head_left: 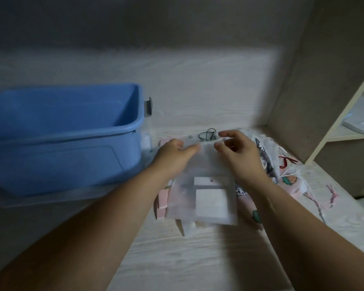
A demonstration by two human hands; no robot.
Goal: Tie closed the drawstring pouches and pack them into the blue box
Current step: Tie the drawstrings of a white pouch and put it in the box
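1. White pouch (206,185) is being held flat by both hands at its top edge. It is lying on a pile on the table (187,259), just right of the blue box (61,133).
2. Left hand (174,152): the pouch's top left edge is being pinched between thumb and fingers, which are close together.
3. Right hand (237,152): the top right edge is being gripped, with the fingers curled and thumb and forefinger narrow on the fabric. The exact contact is being blurred by motion.
4. Two white squares (211,204) are being seen through the thin fabric, in the pouch's lower half.
5. Dark cord (207,135) is lying in a loop just beyond the pouch's mouth, between the two hands. Which pouch it belongs to cannot be told.
6. Printed pouches (290,179) are being partly covered by the white pouch and the right wrist, and are spread out to the right.
7. Pink piece (162,200) is sticking out from under the pouch's left edge.
8. The blue box is standing open on the left, near the left hand but not being touched. A grey latch (148,107) is sitting on its right end.
9. Shelf (344,133) is standing at the far right.
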